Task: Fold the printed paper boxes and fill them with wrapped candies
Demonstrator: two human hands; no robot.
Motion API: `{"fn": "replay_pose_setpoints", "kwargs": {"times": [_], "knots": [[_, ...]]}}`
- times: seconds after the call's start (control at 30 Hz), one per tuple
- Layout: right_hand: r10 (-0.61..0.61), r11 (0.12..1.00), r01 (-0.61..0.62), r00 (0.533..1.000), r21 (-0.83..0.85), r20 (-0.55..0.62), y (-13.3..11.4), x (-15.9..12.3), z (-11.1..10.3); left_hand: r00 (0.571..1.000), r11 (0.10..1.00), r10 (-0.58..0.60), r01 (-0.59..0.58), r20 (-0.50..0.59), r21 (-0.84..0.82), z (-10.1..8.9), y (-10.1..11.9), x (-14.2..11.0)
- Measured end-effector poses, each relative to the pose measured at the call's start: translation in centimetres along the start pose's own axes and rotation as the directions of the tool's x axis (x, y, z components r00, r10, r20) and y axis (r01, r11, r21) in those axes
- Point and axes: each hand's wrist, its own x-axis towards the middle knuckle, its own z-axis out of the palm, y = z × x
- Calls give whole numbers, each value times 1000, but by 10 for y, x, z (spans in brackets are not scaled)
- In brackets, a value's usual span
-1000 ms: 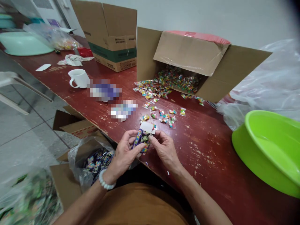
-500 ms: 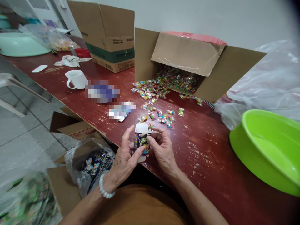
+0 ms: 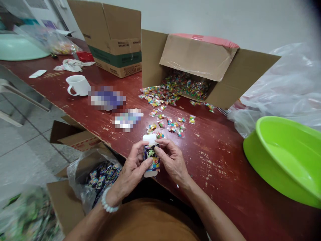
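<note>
A small printed candy box (image 3: 151, 154), dark with a green-faced figure, is held upright between my hands at the table's near edge. White flaps stick out at its top and bottom. My left hand (image 3: 136, 164) grips its left side, thumb across the front. On the right side, my right hand (image 3: 173, 159) pinches it near the top with thumb and fingers. Just beyond lie several wrapped candies (image 3: 173, 125) in clear packets. More spill from an open cardboard carton (image 3: 198, 60) lying on its side.
A green basin (image 3: 265, 160) stands at the right, beside clear plastic sheeting (image 3: 283, 87). Left of the candies are a white mug (image 3: 79, 85) and two blurred-out items. Another carton (image 3: 117, 50) stands behind. Below the table edge, a bag (image 3: 102, 177) of small dark packets sits in a box.
My right fingers have shifted to the box's top edge, and my left fingertips have moved in against its upper left side. The box sits slightly lower. The whole view has shifted a little.
</note>
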Motion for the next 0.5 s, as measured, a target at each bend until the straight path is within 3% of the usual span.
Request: {"fn": "replay_pose_setpoints", "kwargs": {"times": [0.13, 0.27, 0.37, 0.5], "knots": [[129, 992, -129, 991, 7, 21, -5, 6, -9, 997, 1000, -29, 30, 73, -9, -2, 4, 2], [244, 961, -250, 968, 119, 65, -6, 14, -13, 996, 995, 46, -53, 78, 88, -8, 1, 6], [196, 975, -206, 974, 83, 117, -4, 16, -15, 991, 983, 108, -119, 80, 139, -9, -3, 7], [60, 993, -45, 989, -109, 136, 2, 12, -17, 998, 997, 59, -58, 5, -49, -6, -5, 6]]}}
